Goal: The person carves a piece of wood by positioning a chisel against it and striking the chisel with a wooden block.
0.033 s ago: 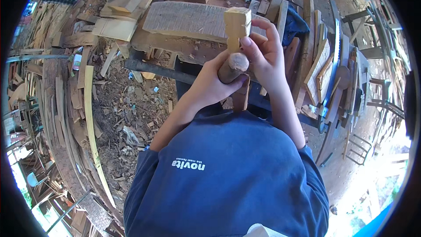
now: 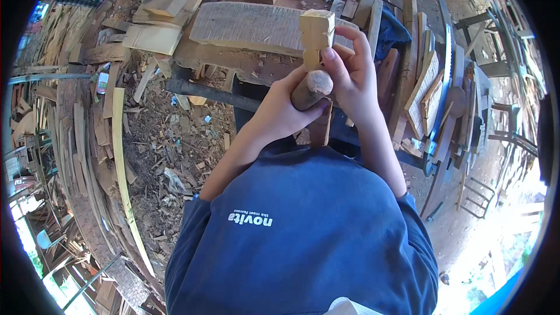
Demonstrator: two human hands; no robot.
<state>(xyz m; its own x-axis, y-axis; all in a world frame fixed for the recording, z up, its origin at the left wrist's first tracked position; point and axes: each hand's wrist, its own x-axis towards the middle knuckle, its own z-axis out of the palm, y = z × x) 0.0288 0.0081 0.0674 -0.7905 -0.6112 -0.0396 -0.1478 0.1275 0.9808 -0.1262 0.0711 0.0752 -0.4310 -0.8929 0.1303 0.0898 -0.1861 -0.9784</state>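
Note:
My left hand (image 2: 284,108) is closed around a thick, round wooden handle (image 2: 308,94), whose worn butt end faces up. Whatever the handle belongs to is hidden below. Just beyond it, my right hand (image 2: 354,76) grips a small pale wood block (image 2: 316,30) along its right side, thumb in front and fingers behind. The block stands upright, with notches cut into its left edge and a rough top. Its lower end comes down right behind the handle, and I cannot tell whether the two touch.
A thick rough plank (image 2: 245,26) lies across the bench beyond my hands. Stacked boards (image 2: 169,9) sit at the far left. Wooden pieces lean at the right beside a long, toothed saw blade (image 2: 447,76). Chips and scraps (image 2: 175,146) litter the ground at left.

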